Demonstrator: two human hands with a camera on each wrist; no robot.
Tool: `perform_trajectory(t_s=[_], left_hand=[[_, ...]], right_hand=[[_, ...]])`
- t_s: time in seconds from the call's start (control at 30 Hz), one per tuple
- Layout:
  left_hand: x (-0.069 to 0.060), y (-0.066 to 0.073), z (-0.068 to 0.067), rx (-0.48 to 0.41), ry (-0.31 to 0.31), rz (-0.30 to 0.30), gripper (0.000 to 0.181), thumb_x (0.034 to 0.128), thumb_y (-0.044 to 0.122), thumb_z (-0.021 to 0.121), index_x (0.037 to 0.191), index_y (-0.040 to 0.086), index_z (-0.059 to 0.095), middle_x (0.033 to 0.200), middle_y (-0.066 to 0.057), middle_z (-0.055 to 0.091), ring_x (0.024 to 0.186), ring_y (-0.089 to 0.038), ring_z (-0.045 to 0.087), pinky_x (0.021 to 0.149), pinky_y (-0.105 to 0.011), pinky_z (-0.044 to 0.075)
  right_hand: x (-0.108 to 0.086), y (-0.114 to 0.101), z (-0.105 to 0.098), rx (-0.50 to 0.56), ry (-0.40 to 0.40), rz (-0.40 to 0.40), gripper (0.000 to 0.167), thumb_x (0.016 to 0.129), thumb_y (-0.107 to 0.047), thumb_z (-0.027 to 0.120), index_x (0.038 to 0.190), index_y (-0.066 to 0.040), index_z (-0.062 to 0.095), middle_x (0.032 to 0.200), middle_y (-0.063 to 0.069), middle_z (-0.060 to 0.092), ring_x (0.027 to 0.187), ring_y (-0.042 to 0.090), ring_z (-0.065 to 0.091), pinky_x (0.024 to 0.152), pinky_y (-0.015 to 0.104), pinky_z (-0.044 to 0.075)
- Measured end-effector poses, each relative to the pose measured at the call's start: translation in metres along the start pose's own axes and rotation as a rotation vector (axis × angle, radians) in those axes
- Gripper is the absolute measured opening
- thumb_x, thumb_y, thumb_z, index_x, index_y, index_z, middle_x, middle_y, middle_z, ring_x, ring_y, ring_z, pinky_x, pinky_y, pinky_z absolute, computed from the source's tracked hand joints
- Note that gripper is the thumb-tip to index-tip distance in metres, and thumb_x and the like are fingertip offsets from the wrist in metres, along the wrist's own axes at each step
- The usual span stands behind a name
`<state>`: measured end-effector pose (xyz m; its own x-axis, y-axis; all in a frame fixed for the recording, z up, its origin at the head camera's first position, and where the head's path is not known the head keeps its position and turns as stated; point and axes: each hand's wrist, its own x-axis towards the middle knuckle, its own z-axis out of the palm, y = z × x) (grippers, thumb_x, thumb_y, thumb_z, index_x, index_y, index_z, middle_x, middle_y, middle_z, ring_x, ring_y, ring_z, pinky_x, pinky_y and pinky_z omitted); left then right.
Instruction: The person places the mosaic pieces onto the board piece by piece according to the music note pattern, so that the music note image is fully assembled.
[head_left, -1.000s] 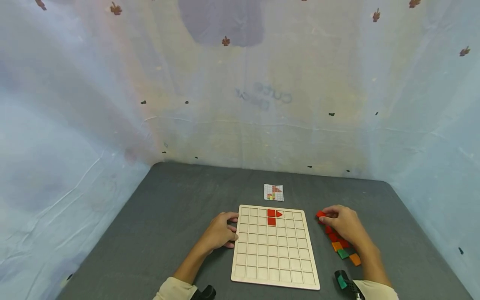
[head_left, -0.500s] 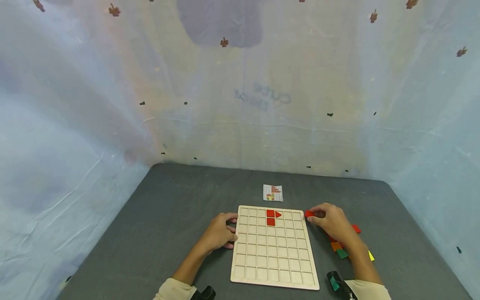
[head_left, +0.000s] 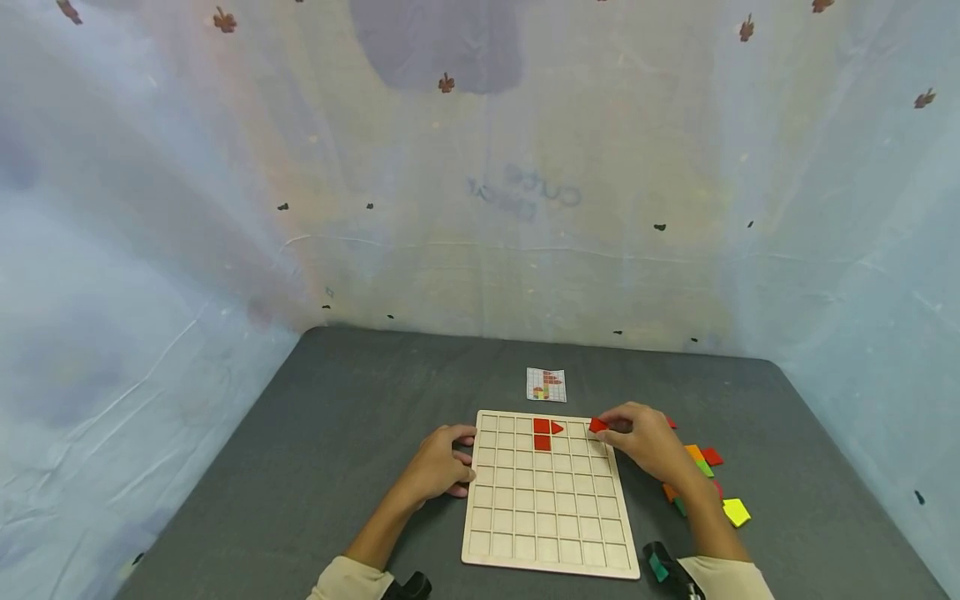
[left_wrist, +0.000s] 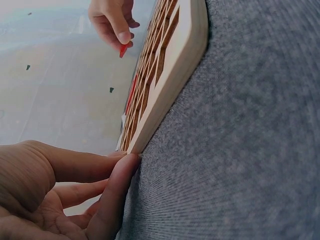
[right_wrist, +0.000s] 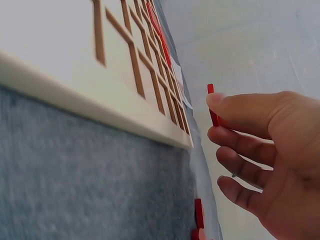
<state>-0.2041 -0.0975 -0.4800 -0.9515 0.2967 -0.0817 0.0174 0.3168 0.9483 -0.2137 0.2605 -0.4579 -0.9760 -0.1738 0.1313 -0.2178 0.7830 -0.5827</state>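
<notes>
A pale wooden grid board (head_left: 525,500) lies on the dark table, with two red square tiles (head_left: 542,435) and a red triangle tile (head_left: 557,427) in cells near its far edge. My left hand (head_left: 437,463) holds the board's left edge; in the left wrist view, thumb and finger (left_wrist: 85,165) meet at the rim. Between thumb and fingertips, my right hand (head_left: 651,440) pinches a red tile (head_left: 597,425) above the board's far right corner. Seen edge-on in the right wrist view, that thin tile (right_wrist: 213,107) is raised clear of the board; its full outline is partly covered.
Right of the board lie several loose tiles, among them a yellow tile (head_left: 737,512), a red tile (head_left: 712,456) and an orange tile (head_left: 694,452); the right forearm hides part of them. Behind the board is a small printed pattern card (head_left: 546,385). A pale curtain (head_left: 480,283) surrounds the table.
My right hand has carried the red tile leftward from the loose tiles to above the board's corner, uncovering the yellow tile. The left hand stays at the board's edge.
</notes>
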Motion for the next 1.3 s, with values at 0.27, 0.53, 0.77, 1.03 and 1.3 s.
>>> perform_trajectory(t_s=[0.27, 0.53, 0.77, 1.03, 1.3], left_hand=[[0.000, -0.001, 0.000, 0.008, -0.001, 0.004, 0.068, 0.0804, -0.013, 0.074, 0.146, -0.004, 0.058, 0.132, -0.021, 0.056, 0.099, -0.026, 0.065, 0.057, -0.037, 0.064], [0.000, -0.002, 0.000, 0.004, 0.001, -0.004, 0.068, 0.0806, -0.013, 0.074, 0.146, -0.003, 0.058, 0.132, -0.020, 0.057, 0.100, -0.026, 0.066, 0.057, -0.037, 0.064], [-0.001, -0.001, 0.000, -0.003, 0.004, -0.009, 0.069, 0.0809, -0.012, 0.074, 0.147, -0.002, 0.058, 0.133, -0.020, 0.056, 0.101, -0.027, 0.065, 0.058, -0.037, 0.064], [-0.001, -0.001, 0.000, -0.002, 0.002, 0.000, 0.069, 0.0810, -0.012, 0.075, 0.147, -0.003, 0.057, 0.133, -0.020, 0.056, 0.101, -0.027, 0.065, 0.058, -0.038, 0.065], [-0.001, 0.000, 0.001, 0.008, 0.004, -0.001, 0.069, 0.0807, -0.013, 0.075, 0.147, -0.003, 0.057, 0.133, -0.021, 0.056, 0.101, -0.027, 0.065, 0.058, -0.037, 0.065]], right_hand=[[0.004, -0.005, 0.009, 0.023, -0.056, 0.005, 0.023, 0.095, -0.021, 0.080, 0.114, -0.008, 0.079, 0.107, 0.003, 0.070, 0.091, 0.017, 0.057, 0.075, 0.035, 0.051], [0.006, -0.016, 0.014, 0.039, -0.085, -0.014, 0.023, 0.095, -0.018, 0.080, 0.114, -0.005, 0.079, 0.104, 0.003, 0.070, 0.086, 0.014, 0.058, 0.071, 0.031, 0.051], [0.009, -0.023, 0.015, 0.046, -0.111, -0.032, 0.022, 0.093, -0.015, 0.080, 0.113, -0.004, 0.079, 0.105, 0.005, 0.071, 0.088, 0.015, 0.060, 0.073, 0.033, 0.054], [0.012, -0.028, 0.020, 0.055, -0.157, -0.006, 0.021, 0.091, -0.014, 0.082, 0.110, -0.005, 0.079, 0.096, 0.001, 0.067, 0.084, 0.015, 0.058, 0.072, 0.031, 0.052], [0.016, -0.031, 0.025, 0.048, -0.180, -0.054, 0.020, 0.091, -0.013, 0.083, 0.107, -0.003, 0.078, 0.089, -0.002, 0.066, 0.081, 0.013, 0.057, 0.069, 0.028, 0.051]])
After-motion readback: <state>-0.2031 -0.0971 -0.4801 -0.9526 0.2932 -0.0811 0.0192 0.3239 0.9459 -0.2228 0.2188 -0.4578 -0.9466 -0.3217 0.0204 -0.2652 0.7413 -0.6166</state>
